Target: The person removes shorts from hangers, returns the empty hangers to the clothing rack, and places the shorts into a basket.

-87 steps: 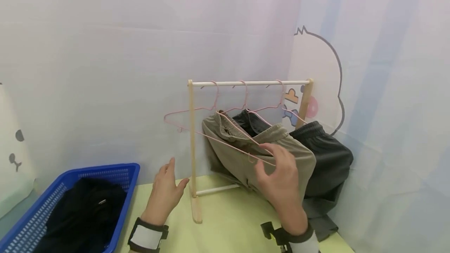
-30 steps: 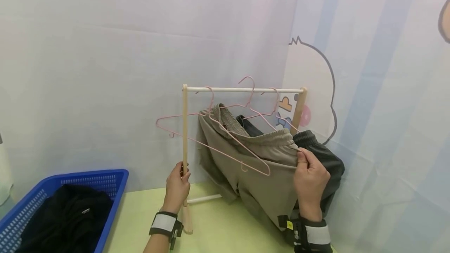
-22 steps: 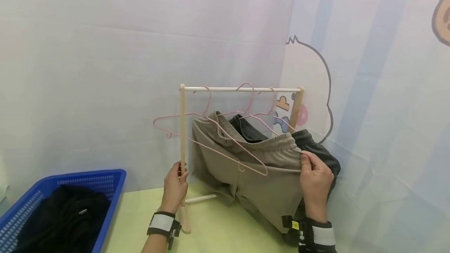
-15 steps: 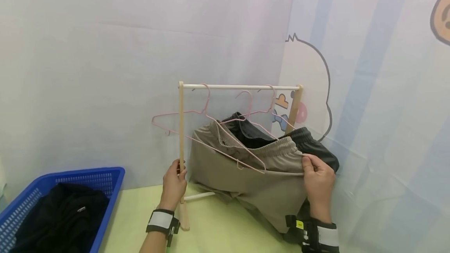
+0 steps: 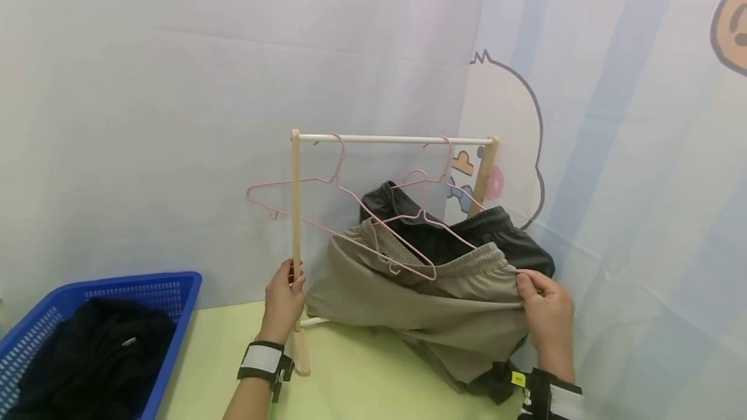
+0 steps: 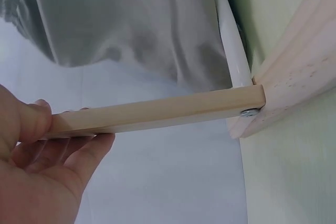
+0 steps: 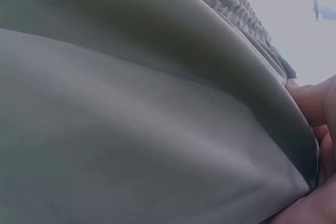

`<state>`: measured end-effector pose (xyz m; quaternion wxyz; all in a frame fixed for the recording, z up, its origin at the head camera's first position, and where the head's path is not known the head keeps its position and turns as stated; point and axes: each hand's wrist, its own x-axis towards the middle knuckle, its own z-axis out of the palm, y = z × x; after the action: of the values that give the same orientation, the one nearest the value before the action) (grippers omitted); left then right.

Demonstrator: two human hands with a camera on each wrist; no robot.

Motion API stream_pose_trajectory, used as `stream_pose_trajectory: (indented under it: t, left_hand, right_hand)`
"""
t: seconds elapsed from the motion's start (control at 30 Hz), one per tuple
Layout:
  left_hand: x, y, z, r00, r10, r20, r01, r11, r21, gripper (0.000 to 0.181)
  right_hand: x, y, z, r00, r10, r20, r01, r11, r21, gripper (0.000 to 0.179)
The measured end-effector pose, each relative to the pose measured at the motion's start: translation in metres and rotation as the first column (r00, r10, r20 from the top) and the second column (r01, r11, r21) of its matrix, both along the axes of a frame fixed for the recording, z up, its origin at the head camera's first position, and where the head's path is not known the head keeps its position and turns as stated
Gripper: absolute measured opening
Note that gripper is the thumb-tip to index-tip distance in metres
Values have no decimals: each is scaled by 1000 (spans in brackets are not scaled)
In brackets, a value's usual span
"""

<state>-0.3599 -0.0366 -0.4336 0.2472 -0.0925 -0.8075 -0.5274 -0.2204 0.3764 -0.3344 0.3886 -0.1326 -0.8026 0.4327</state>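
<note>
My left hand (image 5: 284,300) grips the left wooden post (image 5: 296,206) of a small clothes rack; the left wrist view shows thumb and fingers around the post (image 6: 157,113). My right hand (image 5: 548,316) pinches the right side of the elastic waist of khaki trousers (image 5: 432,306). Inside their waist sits a pink hanger (image 5: 425,196), its hook below the rail (image 5: 385,139) and off it. The trousers sag in folds toward the table. In front of them an empty pink hanger (image 5: 340,157) hangs on the rail. Khaki cloth (image 7: 131,114) fills most of the right wrist view.
Behind the khaki trousers, dark trousers (image 5: 513,238) hang from another pink hanger (image 5: 449,161) at the rail's right. A blue basket (image 5: 189,316) with black clothing (image 5: 99,355) stands at left on the yellow-green tabletop (image 5: 227,355). Printed curtains (image 5: 613,212) enclose the back and right.
My left hand has taken hold of the post and my right hand the trousers' waist. The middle hanger has come off the rail and sunk with the khaki trousers, lately shifting right.
</note>
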Motion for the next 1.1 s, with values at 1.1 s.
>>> stream_pose_trajectory:
  t: [1.1]
  left_hand:
    - [1, -20, -6, 999, 34, -17, -34, 999, -30, 36]
  right_hand:
    - [82, 92, 1, 890, 339, 305, -252, 924, -289, 16]
